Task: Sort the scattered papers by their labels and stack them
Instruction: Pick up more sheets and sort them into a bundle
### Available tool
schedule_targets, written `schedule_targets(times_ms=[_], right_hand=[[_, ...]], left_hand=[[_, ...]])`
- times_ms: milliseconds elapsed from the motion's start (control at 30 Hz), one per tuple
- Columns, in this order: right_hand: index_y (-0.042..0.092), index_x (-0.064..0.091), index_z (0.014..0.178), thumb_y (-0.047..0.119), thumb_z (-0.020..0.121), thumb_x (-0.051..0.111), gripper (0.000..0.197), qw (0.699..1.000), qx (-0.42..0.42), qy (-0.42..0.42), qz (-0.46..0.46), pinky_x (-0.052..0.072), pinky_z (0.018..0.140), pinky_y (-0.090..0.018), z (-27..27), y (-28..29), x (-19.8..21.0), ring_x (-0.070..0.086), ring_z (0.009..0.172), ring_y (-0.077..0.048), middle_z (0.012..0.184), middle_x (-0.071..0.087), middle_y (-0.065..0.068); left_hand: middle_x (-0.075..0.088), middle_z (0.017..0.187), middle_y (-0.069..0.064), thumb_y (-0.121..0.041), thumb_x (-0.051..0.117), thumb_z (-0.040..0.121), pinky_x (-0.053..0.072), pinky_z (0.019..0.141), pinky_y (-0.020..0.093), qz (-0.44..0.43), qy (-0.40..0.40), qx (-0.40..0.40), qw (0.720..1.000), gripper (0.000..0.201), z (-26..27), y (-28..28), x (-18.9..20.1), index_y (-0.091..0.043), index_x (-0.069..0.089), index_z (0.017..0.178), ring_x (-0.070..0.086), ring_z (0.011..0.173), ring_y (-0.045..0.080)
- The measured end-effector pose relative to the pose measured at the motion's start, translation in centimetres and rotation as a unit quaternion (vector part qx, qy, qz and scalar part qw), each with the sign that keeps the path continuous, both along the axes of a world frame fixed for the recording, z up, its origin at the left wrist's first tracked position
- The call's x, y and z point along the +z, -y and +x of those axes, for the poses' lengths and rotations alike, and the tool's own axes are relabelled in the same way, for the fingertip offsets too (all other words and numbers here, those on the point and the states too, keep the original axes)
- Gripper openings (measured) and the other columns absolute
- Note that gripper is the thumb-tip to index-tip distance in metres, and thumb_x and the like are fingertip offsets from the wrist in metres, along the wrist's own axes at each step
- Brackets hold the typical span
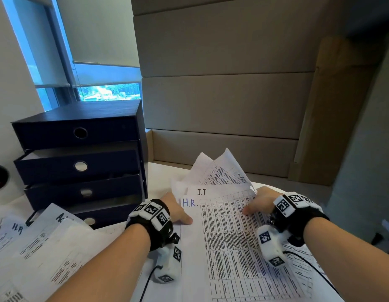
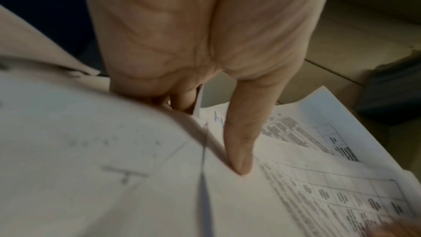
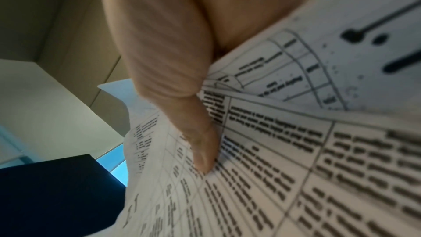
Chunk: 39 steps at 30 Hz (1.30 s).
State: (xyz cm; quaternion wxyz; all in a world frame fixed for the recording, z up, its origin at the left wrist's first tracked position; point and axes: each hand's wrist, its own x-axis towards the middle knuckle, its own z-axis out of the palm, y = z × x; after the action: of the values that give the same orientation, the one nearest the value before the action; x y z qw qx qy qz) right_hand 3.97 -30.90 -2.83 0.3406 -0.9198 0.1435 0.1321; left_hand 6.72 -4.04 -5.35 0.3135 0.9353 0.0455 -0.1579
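The bundle of papers [image 1: 230,225] is a loose fan of white sheets printed with dense black tables in ruled grids. The front sheet carries "H.R." [image 1: 190,203] handwritten in blue at its upper left corner; the sheet right behind it shows "I.T" [image 1: 202,192] in black above that. Further sheets poke up behind them, their corners splayed and creased. The bundle sits to the right of the dark blue drawer unit [image 1: 80,160], held up toward the person between both hands.

The left hand [image 1: 178,211] grips the bundle's left edge: in the left wrist view its thumb [image 2: 241,143] lies pressed on the front sheet while the other fingers curl behind the paper. The right hand [image 1: 257,202] takes the right edge the same way, its thumb [image 3: 200,143] flat on the printed table and the fingers hidden behind the sheets. Both wrists wear black bands with white coded tags.

In front of the drawer unit and to its left, more papers [image 1: 43,243] lie scattered and overlapping on the white table [image 1: 161,173]; one shows "H.R" [image 1: 17,228] in dark ink. The unit has four drawers with round finger holes, the second one pulled out a little. Behind it is a window [image 1: 102,83] with a half-lowered blind; to its right stands a wall of large cardboard boxes [image 1: 224,101].
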Motion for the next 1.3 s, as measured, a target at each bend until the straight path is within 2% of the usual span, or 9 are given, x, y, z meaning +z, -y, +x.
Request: schedule_targets(times_ms=[167,333,533,667,800,933,1067,1200,1300], right_hand=[[0.011,0.069,0.096,0.023,0.072,0.081,0.029,0.999,0.016,0.028,0.044,0.055,0.082,-0.038,0.1,1.3,-0.4,0.070,0.085,-0.020,0.092,0.074,-0.005],[0.008,0.070,0.096,0.012,0.076,0.078,0.021,0.987,-0.029,0.157,0.032,0.051,0.065,-0.028,-0.4,1.0,1.7,0.066,0.082,-0.021,0.082,0.069,-0.003],[0.011,0.069,0.104,0.013,0.078,0.076,0.027,0.965,-0.036,0.259,-0.011,0.052,0.080,-0.034,-2.0,-0.2,6.9,0.067,0.091,-0.027,0.094,0.071,-0.009],[0.010,0.068,0.106,0.010,0.081,0.071,0.025,0.926,-0.031,0.375,-0.017,0.047,0.075,-0.028,-3.9,-1.8,10.0,0.066,0.091,-0.028,0.095,0.071,-0.012],[0.013,0.070,0.102,0.008,0.081,0.071,0.022,0.874,-0.012,0.482,0.055,0.054,0.082,-0.034,-5.3,-3.4,13.7,0.065,0.091,-0.021,0.096,0.072,-0.005],[0.018,0.071,0.099,0.000,0.081,0.069,0.026,0.833,0.044,0.531,0.150,0.055,0.082,-0.031,-6.2,-4.8,16.7,0.067,0.094,-0.014,0.098,0.072,0.002],[0.013,0.071,0.105,-0.002,0.080,0.069,0.029,0.807,0.044,0.553,0.202,0.056,0.083,-0.027,-5.9,-5.0,17.0,0.067,0.095,-0.010,0.100,0.072,0.001],[0.018,0.070,0.101,-0.003,0.080,0.071,0.030,0.799,0.043,0.535,0.272,0.056,0.081,-0.024,-5.6,-4.4,15.8,0.068,0.094,-0.007,0.098,0.072,0.005],[0.028,0.068,0.094,-0.001,0.080,0.072,0.032,0.800,0.047,0.521,0.294,0.054,0.075,-0.016,-6.0,-4.2,15.3,0.068,0.087,0.002,0.091,0.071,0.015]], left_hand=[[0.068,0.108,-0.006,-0.015,0.087,0.059,0.049,0.095,0.036,-0.060,0.060,-0.027,0.996,0.061,-0.3,-0.4,0.1,-0.020,0.061,0.113,0.062,0.102,0.016],[0.059,0.119,-0.004,-0.039,0.088,0.052,0.052,0.084,0.032,-0.024,0.052,-0.063,0.996,0.096,-2.4,-1.4,1.5,-0.023,0.038,0.133,0.060,0.106,0.017],[0.056,0.118,-0.001,-0.036,0.088,0.060,0.050,0.093,0.032,0.036,0.048,-0.090,0.994,0.101,-5.7,-4.7,3.5,-0.025,0.031,0.143,0.059,0.103,0.017],[0.048,0.135,0.000,-0.039,0.087,0.060,0.046,0.099,0.031,0.047,0.024,-0.093,0.994,0.111,-7.4,-5.6,3.5,-0.022,0.022,0.148,0.054,0.116,0.019],[0.043,0.145,0.002,-0.041,0.085,0.065,0.042,0.098,0.024,0.059,-0.002,-0.108,0.992,0.107,-8.7,-4.9,2.5,-0.026,0.021,0.149,0.051,0.123,0.018],[0.032,0.153,-0.002,-0.064,0.079,0.051,0.038,0.106,0.027,0.127,0.043,-0.130,0.982,0.124,-8.5,-3.5,1.1,-0.030,0.014,0.151,0.042,0.133,0.020],[0.052,0.136,-0.002,-0.080,0.070,0.031,0.047,0.100,0.033,0.235,0.051,-0.158,0.958,0.120,-7.8,-1.2,0.6,-0.029,0.041,0.136,0.054,0.117,0.019],[0.069,0.100,0.001,-0.077,0.068,0.047,0.057,0.078,0.031,0.350,0.047,-0.186,0.917,0.084,-7.7,0.5,1.4,-0.022,0.065,0.111,0.065,0.084,0.019],[0.066,0.092,-0.001,-0.070,0.070,0.056,0.056,0.078,0.031,0.355,0.037,-0.168,0.919,0.069,-7.0,0.7,1.0,-0.022,0.065,0.106,0.063,0.082,0.018]])
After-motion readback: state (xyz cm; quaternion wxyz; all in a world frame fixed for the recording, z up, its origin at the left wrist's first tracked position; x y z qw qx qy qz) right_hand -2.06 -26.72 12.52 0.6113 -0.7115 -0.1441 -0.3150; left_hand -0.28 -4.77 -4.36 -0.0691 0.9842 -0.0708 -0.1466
